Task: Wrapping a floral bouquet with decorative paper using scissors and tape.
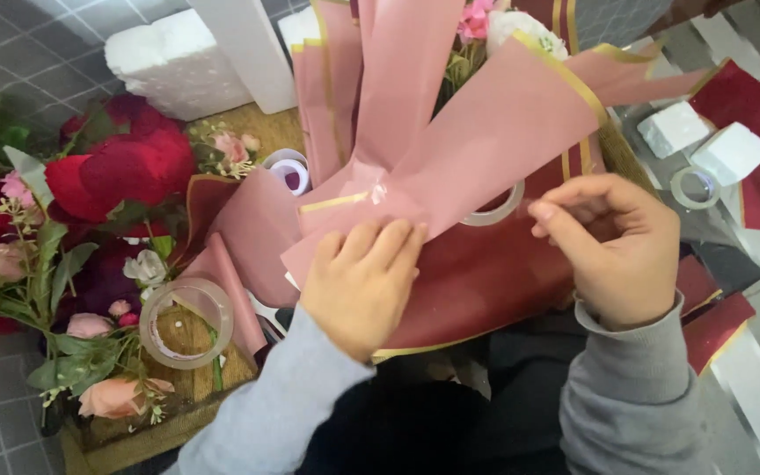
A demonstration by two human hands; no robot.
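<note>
the left hand (364,283) pressed flat on the pink wrapping paper (477,132) over the bouquet, fingers together, gripping nothing; the right hand (613,246) pinched something too small to tell beside the tape roll (494,207); keeping the fold pinned flat seemed wisest.

flowers (103,176) crowding left, tape roll (185,323) beside them, foam blocks (705,141) right

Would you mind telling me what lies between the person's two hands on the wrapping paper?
In the head view, between the left hand and right hand lie dark red wrapping paper and a clear tape roll half under the pink wrapping sheet.
</note>
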